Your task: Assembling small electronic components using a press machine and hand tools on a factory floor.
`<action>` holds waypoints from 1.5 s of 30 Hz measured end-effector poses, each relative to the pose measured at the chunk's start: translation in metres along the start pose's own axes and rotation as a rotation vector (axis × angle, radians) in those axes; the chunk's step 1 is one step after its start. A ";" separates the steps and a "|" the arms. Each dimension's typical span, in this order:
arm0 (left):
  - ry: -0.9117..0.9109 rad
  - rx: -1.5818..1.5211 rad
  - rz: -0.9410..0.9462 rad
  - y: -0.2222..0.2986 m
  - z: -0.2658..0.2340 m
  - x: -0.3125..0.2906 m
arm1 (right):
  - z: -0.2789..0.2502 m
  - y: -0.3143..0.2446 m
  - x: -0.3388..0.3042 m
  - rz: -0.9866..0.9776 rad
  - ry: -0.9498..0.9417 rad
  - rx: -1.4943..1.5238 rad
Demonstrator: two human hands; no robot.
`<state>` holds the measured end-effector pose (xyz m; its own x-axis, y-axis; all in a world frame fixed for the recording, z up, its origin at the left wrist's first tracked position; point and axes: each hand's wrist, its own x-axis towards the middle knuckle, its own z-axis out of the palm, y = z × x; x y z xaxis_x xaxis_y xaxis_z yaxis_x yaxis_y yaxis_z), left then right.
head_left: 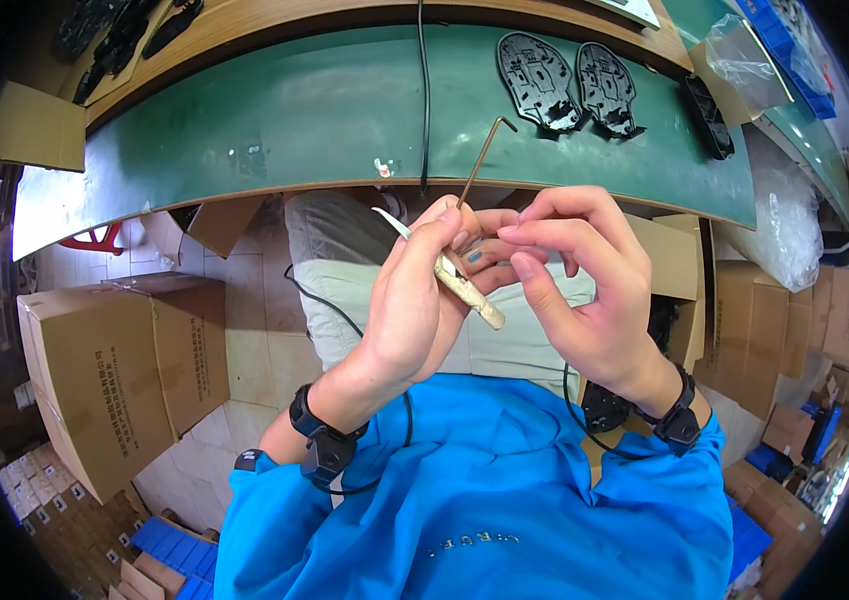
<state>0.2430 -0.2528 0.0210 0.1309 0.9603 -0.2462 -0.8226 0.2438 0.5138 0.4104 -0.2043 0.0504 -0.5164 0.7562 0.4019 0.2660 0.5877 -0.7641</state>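
Over my lap, my left hand (414, 290) is closed around two tools. One is a thin, brownish L-shaped metal rod (484, 160) like a hex key, its bent end pointing up and away. The other has a pale curved, pointed tip (391, 222) and a tan, tape-wrapped handle (474, 298) that sticks out below the fingers. It looks like curved tweezers, but the palm hides its middle. A small bluish-grey spot shows on my left fingers. My right hand (589, 275) hovers beside them, fingers curved and thumb apart, with nothing visible between.
Ahead stands a green-topped bench (324, 120) crossed by a black cable (424, 100). Two black plastic shells (536, 82) lie on it, near a black tray-like part (706, 118). A large cardboard box (114, 380) stands on the left floor; more boxes (744, 320) and clear plastic wrap (779, 220) are at right.
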 end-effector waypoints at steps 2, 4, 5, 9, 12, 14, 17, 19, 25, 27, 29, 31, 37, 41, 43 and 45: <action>0.072 0.042 -0.002 0.002 0.006 0.000 | 0.003 0.003 -0.002 -0.004 0.020 -0.004; 0.041 0.112 0.046 0.003 0.008 -0.001 | 0.005 0.003 -0.002 -0.010 0.041 -0.007; 0.041 0.112 0.046 0.003 0.007 -0.001 | 0.006 0.002 -0.002 -0.032 0.039 -0.030; -0.004 0.254 0.112 0.003 0.003 -0.001 | 0.002 0.000 0.001 -0.098 -0.052 -0.196; -0.051 0.371 0.111 0.005 0.000 -0.003 | 0.006 0.000 0.004 -0.129 -0.037 -0.212; -0.071 0.447 0.098 0.006 -0.001 -0.004 | 0.006 0.001 0.004 -0.144 -0.049 -0.223; -0.103 0.573 0.117 0.005 0.004 -0.005 | 0.006 0.003 0.004 -0.157 -0.079 -0.240; -0.011 0.442 0.192 0.002 0.018 -0.005 | 0.006 0.005 0.003 -0.155 -0.098 -0.245; -0.117 0.524 0.092 0.005 -0.008 -0.002 | 0.007 0.009 0.003 -0.153 -0.063 -0.165; -0.092 0.461 0.103 0.004 0.004 -0.003 | 0.006 0.009 0.003 -0.088 -0.036 -0.091; -0.066 0.400 0.113 0.004 0.007 -0.003 | 0.004 0.010 0.004 -0.070 0.015 -0.083; -0.019 0.483 0.096 0.002 0.001 -0.002 | -0.003 0.010 0.007 -0.077 0.078 -0.079; -0.126 0.516 0.072 -0.003 -0.017 -0.004 | -0.013 0.010 0.019 -0.088 0.142 -0.116; -0.141 0.418 -0.020 -0.003 -0.014 -0.011 | -0.008 0.009 0.024 -0.102 0.151 -0.121; -0.123 0.362 -0.020 -0.001 -0.012 -0.014 | -0.006 0.013 0.024 -0.108 0.138 -0.117; -0.129 0.360 -0.013 -0.001 -0.011 -0.016 | -0.004 0.014 0.023 -0.115 0.123 -0.117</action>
<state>0.2351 -0.2701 0.0154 0.2271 0.9605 -0.1611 -0.5765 0.2659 0.7726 0.4058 -0.1777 0.0505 -0.4475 0.7072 0.5473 0.3070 0.6963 -0.6488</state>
